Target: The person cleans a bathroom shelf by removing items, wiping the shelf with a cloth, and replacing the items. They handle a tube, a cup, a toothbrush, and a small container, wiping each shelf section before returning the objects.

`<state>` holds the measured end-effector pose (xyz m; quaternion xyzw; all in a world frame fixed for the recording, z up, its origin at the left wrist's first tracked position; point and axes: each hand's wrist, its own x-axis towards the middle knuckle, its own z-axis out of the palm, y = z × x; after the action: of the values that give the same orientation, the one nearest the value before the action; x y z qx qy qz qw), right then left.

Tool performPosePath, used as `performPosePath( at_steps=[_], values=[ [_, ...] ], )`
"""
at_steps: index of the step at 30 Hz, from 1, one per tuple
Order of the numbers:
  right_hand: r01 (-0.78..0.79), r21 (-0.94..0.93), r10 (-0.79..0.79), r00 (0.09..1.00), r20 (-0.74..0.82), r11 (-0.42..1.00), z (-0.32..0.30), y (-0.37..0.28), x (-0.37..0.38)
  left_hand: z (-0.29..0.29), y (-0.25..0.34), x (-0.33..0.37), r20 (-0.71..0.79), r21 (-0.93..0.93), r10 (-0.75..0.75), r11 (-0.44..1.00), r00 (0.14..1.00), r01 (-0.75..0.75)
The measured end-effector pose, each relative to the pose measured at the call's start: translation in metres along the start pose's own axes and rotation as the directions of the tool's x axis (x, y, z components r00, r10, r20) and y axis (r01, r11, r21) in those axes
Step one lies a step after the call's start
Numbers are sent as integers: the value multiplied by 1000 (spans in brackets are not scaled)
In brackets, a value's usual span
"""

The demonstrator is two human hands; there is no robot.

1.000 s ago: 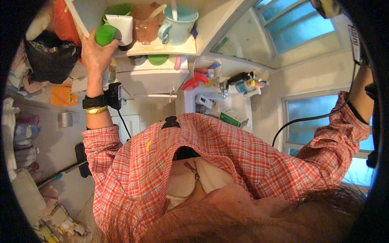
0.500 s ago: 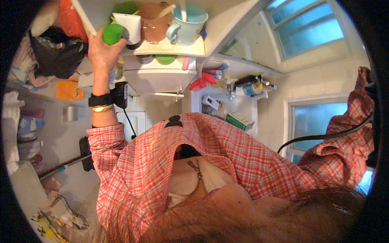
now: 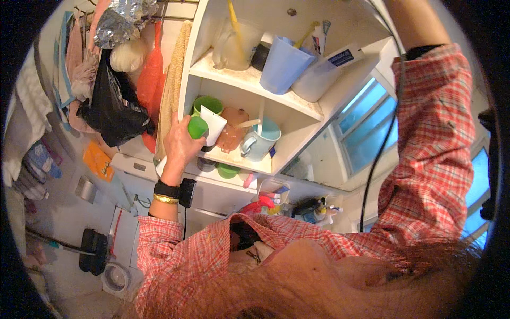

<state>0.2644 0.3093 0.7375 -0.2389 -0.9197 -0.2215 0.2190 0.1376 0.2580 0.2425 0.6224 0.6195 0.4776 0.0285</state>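
In the head view, the left hand (image 3: pixel 182 144) reaches to the front of the lower shelf (image 3: pixel 227 158), fingers and thumb curled around the side of a green cup (image 3: pixel 197 128); this side grip leaves the cup's round end exposed. Whether the shelf also bears its weight is hard to judge, since the hand covers the lower part. Just to the right, a white tube (image 3: pixel 214 126) stands tilted, probably steadied by the crowded containers. A pale blue mug (image 3: pixel 257 149) stands upright, its open mouth serving as a holder for a slender white stick (image 3: pixel 261 112). On the upper shelf (image 3: pixel 241 83), a clear cup (image 3: pixel 223 50) likewise keeps a yellow brush (image 3: pixel 235 26) on end. The right forearm (image 3: pixel 417 24) rises past the top edge; the right hand lies outside the view, so its state cannot be told.
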Motion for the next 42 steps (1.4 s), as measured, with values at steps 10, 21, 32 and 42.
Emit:
performPosePath(
  at_steps=[10, 21, 32, 42],
  values=[
    [-268, -15, 249, 870, 425, 963, 26, 30, 3, 5, -4, -1, -43, 0, -4, 1000, 999, 4],
    [-246, -443, 484, 659, 576, 862, -51, 119, -165, 1, -5, 1, -4, -76, 16, 997, 1000, -17],
    [-469, -283, 486, 874, -11, 837, -93, 98, -104, 6, -8, 0, -38, -19, 44, 999, 998, -45],
    [70, -623, 250, 877, 411, 779, -5, 39, -3, 9, -12, -3, -76, -58, 54, 997, 996, -59]
  ],
)
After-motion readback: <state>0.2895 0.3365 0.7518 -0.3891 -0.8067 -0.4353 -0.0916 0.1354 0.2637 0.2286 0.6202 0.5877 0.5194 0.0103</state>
